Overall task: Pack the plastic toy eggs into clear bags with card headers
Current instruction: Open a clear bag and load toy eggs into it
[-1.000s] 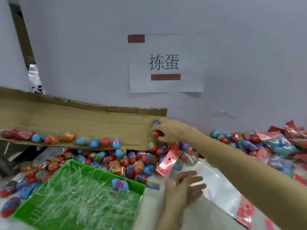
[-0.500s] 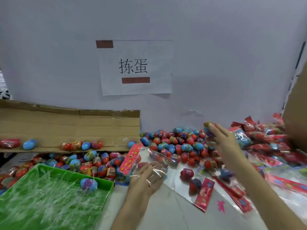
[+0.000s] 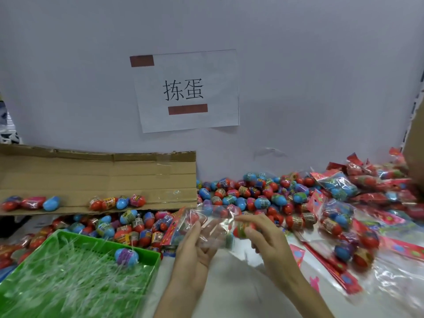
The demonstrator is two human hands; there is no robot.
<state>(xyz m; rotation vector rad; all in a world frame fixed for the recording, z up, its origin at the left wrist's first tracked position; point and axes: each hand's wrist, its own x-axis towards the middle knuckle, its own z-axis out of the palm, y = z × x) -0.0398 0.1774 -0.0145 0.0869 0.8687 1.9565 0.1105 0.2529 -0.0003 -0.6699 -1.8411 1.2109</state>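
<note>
1. The clear bag is held up off the table by the left hand, just in front of the egg pile. The thumb is laid on top near the red card header and the fingers are spread under the plastic. In this way the bag is pinched and its open end is turned to the right.
2. A red egg is gripped by the curled fingers of the right hand and is held right at the bag's open end. It is judged that this egg is about to be pushed in.
3. The loose eggs are heaped against the wall just behind the hands, likely so that they can be reached fast. More eggs are lined up on the cardboard flap at the left.
4. The packed bags are piled at the far right, out of the way. The empty bags are laid flat beside the right arm, close by for the next turn.
5. One blue and purple egg is set alone in the green basket, on thin clear strips. Why it is apart cannot be told.
6. How many eggs are already in the held bag cannot be made out, since the plastic shines and the pile shows through it.
7. The left fingers are seen only through the plastic. Both arms, the basket's near side and the far-right bags are cut off by the picture's edge.
</note>
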